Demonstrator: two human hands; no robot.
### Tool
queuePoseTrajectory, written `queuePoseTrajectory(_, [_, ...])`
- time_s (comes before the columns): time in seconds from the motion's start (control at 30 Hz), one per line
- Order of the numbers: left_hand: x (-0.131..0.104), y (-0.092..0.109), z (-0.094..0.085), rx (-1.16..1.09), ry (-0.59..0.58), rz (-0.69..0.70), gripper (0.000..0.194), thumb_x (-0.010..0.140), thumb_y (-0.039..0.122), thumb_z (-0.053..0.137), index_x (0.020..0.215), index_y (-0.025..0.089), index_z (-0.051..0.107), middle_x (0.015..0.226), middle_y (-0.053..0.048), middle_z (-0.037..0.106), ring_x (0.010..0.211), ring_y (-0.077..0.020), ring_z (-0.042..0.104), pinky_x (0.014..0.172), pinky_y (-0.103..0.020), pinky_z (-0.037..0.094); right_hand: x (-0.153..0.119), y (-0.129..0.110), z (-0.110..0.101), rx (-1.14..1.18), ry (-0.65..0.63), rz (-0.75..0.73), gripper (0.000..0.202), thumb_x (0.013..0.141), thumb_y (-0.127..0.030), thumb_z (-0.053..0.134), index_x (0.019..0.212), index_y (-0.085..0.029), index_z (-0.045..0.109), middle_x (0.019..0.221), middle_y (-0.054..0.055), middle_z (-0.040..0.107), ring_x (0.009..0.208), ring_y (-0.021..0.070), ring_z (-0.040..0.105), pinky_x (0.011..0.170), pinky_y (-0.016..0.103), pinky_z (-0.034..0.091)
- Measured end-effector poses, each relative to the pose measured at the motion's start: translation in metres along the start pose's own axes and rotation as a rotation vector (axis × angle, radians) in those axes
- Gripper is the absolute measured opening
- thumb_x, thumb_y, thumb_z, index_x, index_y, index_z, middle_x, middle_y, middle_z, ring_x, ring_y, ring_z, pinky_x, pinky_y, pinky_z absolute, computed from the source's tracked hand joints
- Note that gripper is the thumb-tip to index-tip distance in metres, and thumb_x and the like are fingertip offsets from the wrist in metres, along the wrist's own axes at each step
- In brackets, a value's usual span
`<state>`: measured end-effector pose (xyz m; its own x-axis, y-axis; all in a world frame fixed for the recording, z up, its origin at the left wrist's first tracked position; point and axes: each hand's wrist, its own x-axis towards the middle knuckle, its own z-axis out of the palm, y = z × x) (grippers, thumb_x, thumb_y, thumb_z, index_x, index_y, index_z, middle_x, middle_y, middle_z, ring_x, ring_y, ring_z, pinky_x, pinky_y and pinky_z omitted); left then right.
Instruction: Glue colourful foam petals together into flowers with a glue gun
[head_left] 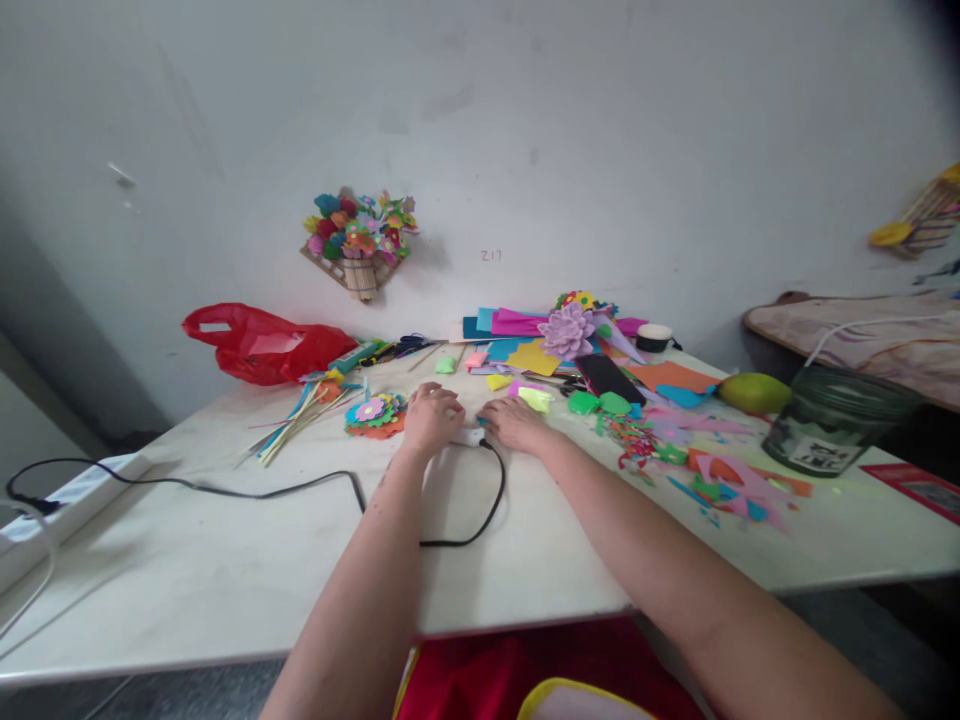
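Close together at the middle of the table are my left hand [433,418] and my right hand [514,424]. A small blue piece [482,422] shows at the right fingertips, which are closed on it. My left fingers are curled and pressed together; what they hold, if anything, is hidden. Between the hands lies a small white corded device [471,437], mostly covered. Its black cord [501,490] loops under my left forearm. To the left of that hand is a stack of foam flowers [375,412].
A white power strip [75,500] lies at the left, near thin sticks [292,425] and a red plastic bag [277,345]. Coloured foam sheets [514,322], a phone [609,379] and scraps [739,480] cover the right side, beside a dark glass jar [825,420] and a yellow-green fruit [754,393].
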<state>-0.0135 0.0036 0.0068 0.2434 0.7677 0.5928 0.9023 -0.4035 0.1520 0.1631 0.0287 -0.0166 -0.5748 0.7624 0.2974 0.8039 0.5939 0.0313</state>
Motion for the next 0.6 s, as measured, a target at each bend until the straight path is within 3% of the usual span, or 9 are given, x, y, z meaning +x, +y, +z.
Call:
queuePoseTrajectory(0.17, [0.001, -0.001, 0.001, -0.006, 0.006, 0.011, 0.015, 0.070, 0.025, 0.054, 0.071, 0.023, 0.068, 0.097, -0.001, 0.066, 0.104, -0.0242, 0.044, 0.088, -0.040, 0.037, -0.004, 0.008, -0.006, 0.028, 0.006, 0.000, 0.029, 0.082, -0.027, 0.045, 0.108, -0.023, 0.058, 0.109, 0.005, 0.061, 0.102, 0.0197, 0.052, 0.087, 0.033, 0.030])
queuePoseTrajectory(0.3, [0.001, -0.001, 0.002, -0.010, -0.005, 0.020, 0.016, 0.070, 0.025, 0.053, 0.070, 0.023, 0.068, 0.097, -0.001, 0.066, 0.104, -0.0251, 0.045, 0.087, -0.041, 0.038, -0.006, 0.020, -0.010, 0.074, 0.095, 0.036, 0.030, 0.080, -0.020, 0.046, 0.107, -0.021, 0.059, 0.110, 0.004, 0.061, 0.104, 0.0174, 0.052, 0.092, 0.032, 0.028])
queuePoseTrajectory(0.43, [0.001, -0.001, 0.002, -0.027, -0.008, 0.020, 0.016, 0.069, 0.024, 0.052, 0.071, 0.023, 0.069, 0.097, 0.000, 0.066, 0.104, -0.0247, 0.045, 0.088, -0.040, 0.038, -0.009, 0.035, -0.015, 0.101, 0.221, 0.165, 0.029, 0.080, -0.019, 0.043, 0.103, -0.020, 0.062, 0.107, 0.004, 0.063, 0.101, 0.0161, 0.053, 0.091, 0.028, 0.029])
queuePoseTrajectory(0.6, [0.001, -0.002, 0.002, -0.036, -0.007, 0.033, 0.017, 0.069, 0.025, 0.052, 0.071, 0.023, 0.069, 0.095, 0.000, 0.067, 0.104, -0.0242, 0.045, 0.088, -0.039, 0.039, -0.015, 0.054, -0.023, 0.097, 0.275, 0.402, 0.028, 0.083, -0.025, 0.040, 0.094, -0.019, 0.065, 0.095, 0.007, 0.067, 0.090, 0.0172, 0.058, 0.080, 0.026, 0.036])
